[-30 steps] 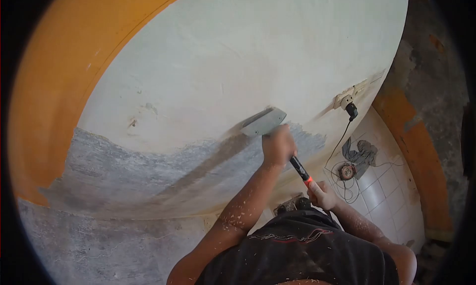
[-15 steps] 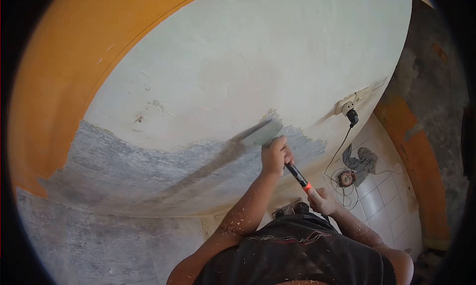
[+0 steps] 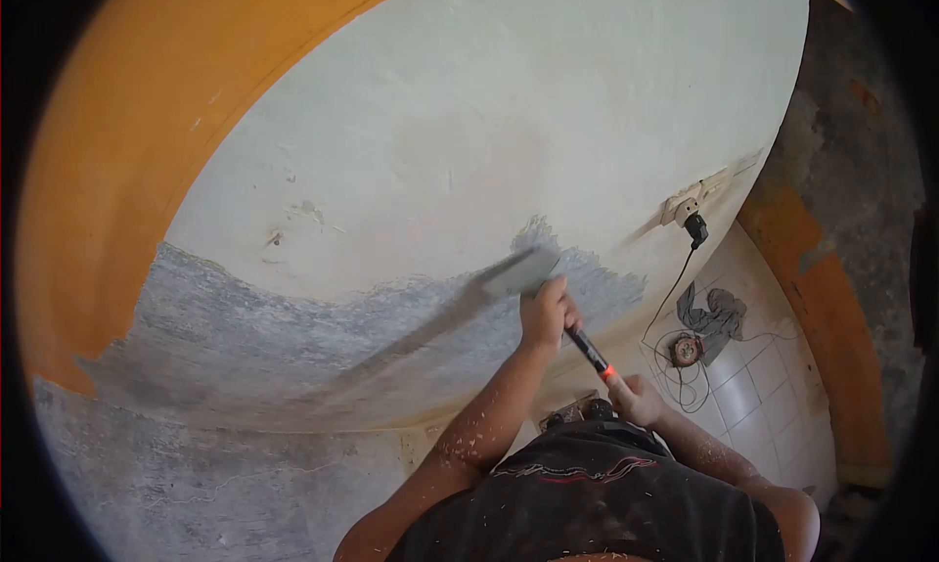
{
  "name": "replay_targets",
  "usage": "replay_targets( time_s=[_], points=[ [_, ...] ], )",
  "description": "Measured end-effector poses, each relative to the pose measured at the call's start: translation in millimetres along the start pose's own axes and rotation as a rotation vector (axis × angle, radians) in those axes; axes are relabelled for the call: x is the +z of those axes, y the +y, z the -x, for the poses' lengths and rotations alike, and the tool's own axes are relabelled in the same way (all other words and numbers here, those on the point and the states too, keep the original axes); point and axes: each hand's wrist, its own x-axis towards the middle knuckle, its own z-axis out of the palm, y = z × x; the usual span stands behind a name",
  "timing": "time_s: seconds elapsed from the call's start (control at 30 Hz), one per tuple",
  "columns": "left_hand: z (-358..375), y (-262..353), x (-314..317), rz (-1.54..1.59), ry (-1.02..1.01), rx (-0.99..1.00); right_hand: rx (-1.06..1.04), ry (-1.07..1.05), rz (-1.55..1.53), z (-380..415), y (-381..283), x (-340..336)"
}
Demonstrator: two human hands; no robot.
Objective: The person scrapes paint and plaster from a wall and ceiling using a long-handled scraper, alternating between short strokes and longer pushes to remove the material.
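Observation:
Both of my hands grip a long-handled scraper, its wide blade slanting against the wall. My left hand is wrapped round the shaft just below the blade. Farther down, at the red-orange end of the handle, my right hand is closed round it. Under and around the blade is a ragged grey patch where the white coat is gone. The blade's face is slightly blurred, and its contact edge is hard to make out. Pale flakes speckle my forearms.
To the right, a wall socket holds a black plug with a cable running down. On the tiled floor lie a round reddish cord reel and a grey cloth. Orange wall borders the left side.
The scraper blade has slid a short way down the wall toward me, uncovering more of the grey notch above it. Both hands have shifted slightly down and keep their grip.

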Motion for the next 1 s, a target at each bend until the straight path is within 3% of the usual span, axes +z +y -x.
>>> replay_targets(
  time_s=[0.13,0.27,0.33,0.53,0.6,0.67,0.73,0.8,0.87,0.9,1.0],
  points=[
    [2,31,30,-0.067,-0.108,0.088,-0.118,-0.023,-0.191,-17,5,-1],
    [5,-1,-6,0.061,0.025,0.02,-0.044,0.043,0.164,-6,6,-5],
    [6,1,-6,0.074,0.043,-0.024,-0.044,0.056,0.17,-8,8,-4],
    [4,53,23,-0.033,-0.195,0.19,-0.19,0.045,0.038,-28,-13,-2],
    [0,31,1,-0.024,-0.234,0.191,-0.167,0.05,0.075,-26,-6,-7],
    [0,1,-19,0.026,-0.049,0.046,-0.058,0.023,0.223,-25,10,-14],
    [17,-6,-20,-0.012,-0.023,0.05,-0.047,-0.025,0.138,-16,7,-15],
    [28,-9,-23,-0.039,0.027,0.038,-0.262,0.072,0.467,-7,7,-12],
    [33,-7,-27,-0.303,-0.197,0.333,-0.178,0.068,0.502,-4,-7,-8],
    [35,-4,-31,-0.42,-0.297,0.379,-0.225,0.128,0.454,-11,0,-8],
    [40,-12,-25,-0.31,-0.324,0.508,-0.326,0.153,0.318,-27,22,-14]
  ],
)
